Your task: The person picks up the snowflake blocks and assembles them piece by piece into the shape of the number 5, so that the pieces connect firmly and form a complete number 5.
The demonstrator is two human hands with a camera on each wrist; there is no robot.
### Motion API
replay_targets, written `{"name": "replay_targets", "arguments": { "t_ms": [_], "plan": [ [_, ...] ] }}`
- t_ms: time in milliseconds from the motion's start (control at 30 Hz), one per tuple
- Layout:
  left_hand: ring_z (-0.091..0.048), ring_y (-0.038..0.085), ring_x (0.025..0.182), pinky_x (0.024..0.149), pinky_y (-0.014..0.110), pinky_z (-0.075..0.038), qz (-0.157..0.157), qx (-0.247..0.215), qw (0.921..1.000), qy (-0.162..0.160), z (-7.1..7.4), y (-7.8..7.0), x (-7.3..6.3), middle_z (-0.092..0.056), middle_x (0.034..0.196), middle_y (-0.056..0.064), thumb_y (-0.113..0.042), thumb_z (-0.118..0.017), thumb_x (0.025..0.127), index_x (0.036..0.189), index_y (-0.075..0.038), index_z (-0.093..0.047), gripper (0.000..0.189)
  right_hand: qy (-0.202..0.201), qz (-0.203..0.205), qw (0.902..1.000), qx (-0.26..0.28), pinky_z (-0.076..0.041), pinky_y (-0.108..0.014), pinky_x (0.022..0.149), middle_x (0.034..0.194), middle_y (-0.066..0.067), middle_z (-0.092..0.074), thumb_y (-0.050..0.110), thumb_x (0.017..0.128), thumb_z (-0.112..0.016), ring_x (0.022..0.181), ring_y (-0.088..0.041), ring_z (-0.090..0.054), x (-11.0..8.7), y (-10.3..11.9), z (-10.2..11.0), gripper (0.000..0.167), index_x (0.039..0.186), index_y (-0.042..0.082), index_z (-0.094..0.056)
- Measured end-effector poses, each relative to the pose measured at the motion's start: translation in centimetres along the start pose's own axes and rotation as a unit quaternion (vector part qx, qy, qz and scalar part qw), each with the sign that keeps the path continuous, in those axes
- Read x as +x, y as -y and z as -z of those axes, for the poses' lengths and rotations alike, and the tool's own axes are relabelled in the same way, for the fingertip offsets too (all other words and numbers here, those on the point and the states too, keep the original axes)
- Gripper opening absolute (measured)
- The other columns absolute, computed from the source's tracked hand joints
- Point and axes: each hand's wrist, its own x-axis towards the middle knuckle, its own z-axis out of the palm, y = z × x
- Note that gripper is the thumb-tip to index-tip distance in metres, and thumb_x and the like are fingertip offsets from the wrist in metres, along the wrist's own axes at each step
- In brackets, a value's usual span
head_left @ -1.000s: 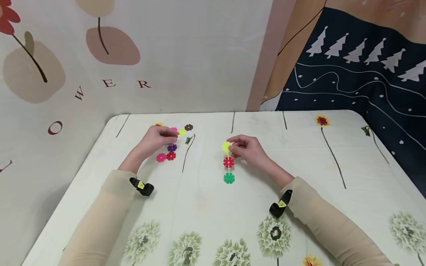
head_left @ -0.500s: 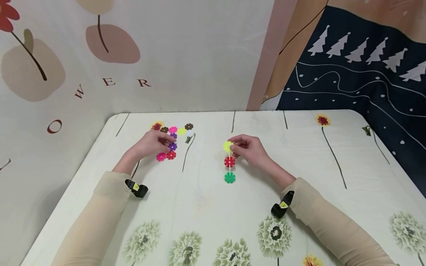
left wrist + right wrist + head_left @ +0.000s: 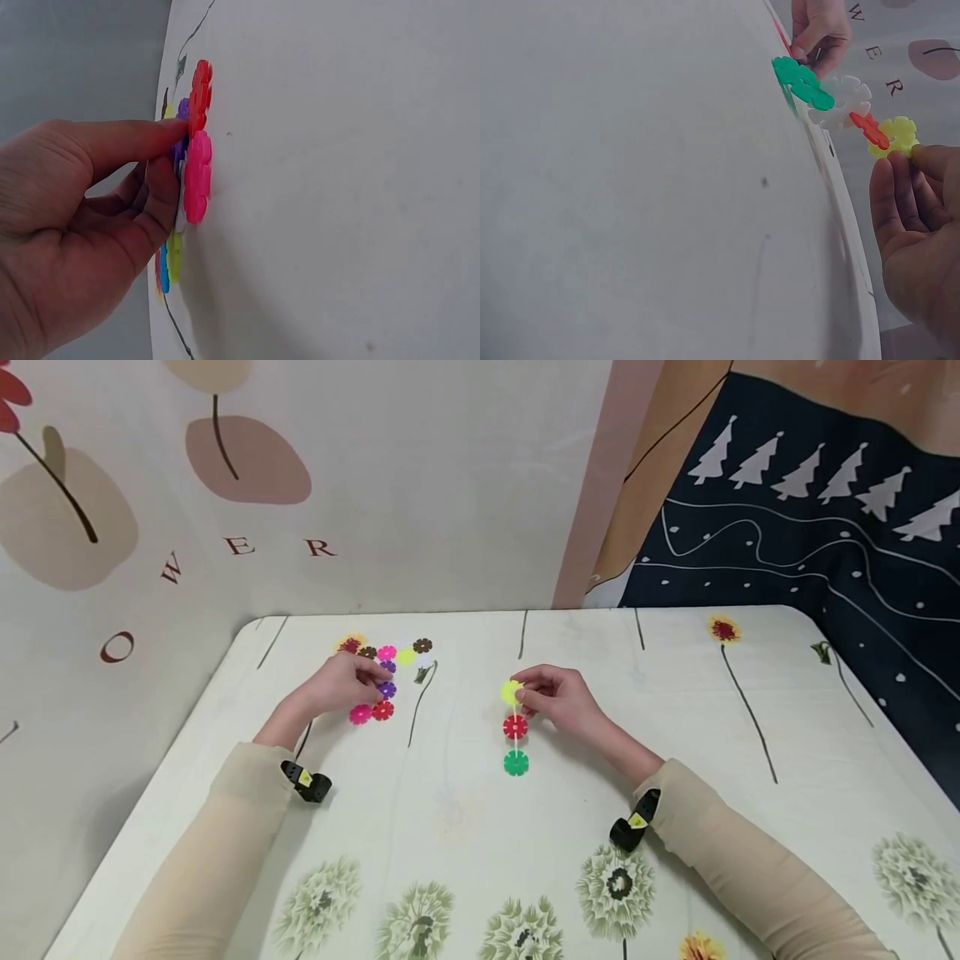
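My right hand (image 3: 558, 700) pinches a yellow snowflake building disc (image 3: 511, 692) at the top of a joined chain. Below it come a red disc (image 3: 515, 727) and a green disc (image 3: 516, 763). A white disc (image 3: 840, 103) links red and green in the right wrist view; from the head it shows only as a thin edge. My left hand (image 3: 341, 683) is at the loose discs on the left, thumb and forefinger pinching a purple disc (image 3: 181, 146). Just beside those fingertips lie a pink disc (image 3: 198, 178) and a red one (image 3: 200, 96). The left fingers partly cover the pile.
Several more discs lie around the left hand, among them a dark brown disc (image 3: 423, 645), a yellow disc (image 3: 406, 657) and a pink disc (image 3: 386, 652). The white tabletop (image 3: 450, 827) bears printed flowers. A wall (image 3: 450, 485) rises behind its far edge.
My left hand has drawn back a little toward the left and nearer me, uncovering brown, pink and purple discs. My right hand and its chain have stayed nearly in place.
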Motion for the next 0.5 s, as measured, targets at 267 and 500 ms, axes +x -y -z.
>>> {"name": "replay_targets", "arguments": {
  "t_ms": [267,500],
  "plan": [
    [-0.057,0.024,0.077,0.065,0.031,-0.050,-0.013,0.030,0.9993,0.020,0.25,0.23,0.26,-0.070,0.097,0.012,0.002,-0.069,0.091,0.123,0.004,-0.070,0.032,-0.005,0.007,0.9999,0.005,-0.059,-0.027,0.071,0.094,-0.014,-0.069,0.000,0.098,-0.067,0.073,-0.015,-0.066,0.16,-0.23,0.09,0.025,0.122,-0.008,-0.067],
    [-0.056,0.024,0.078,0.067,0.032,-0.050,-0.021,0.043,0.9986,0.024,0.30,-0.01,0.31,-0.068,0.095,0.012,0.001,-0.071,0.091,0.121,0.005,-0.071,0.030,-0.012,0.012,0.9998,0.011,-0.060,-0.027,0.071,0.098,-0.016,-0.069,-0.002,0.097,-0.066,0.073,-0.014,-0.067,0.16,-0.33,0.18,0.024,0.120,-0.010,-0.066]
  ]
}}
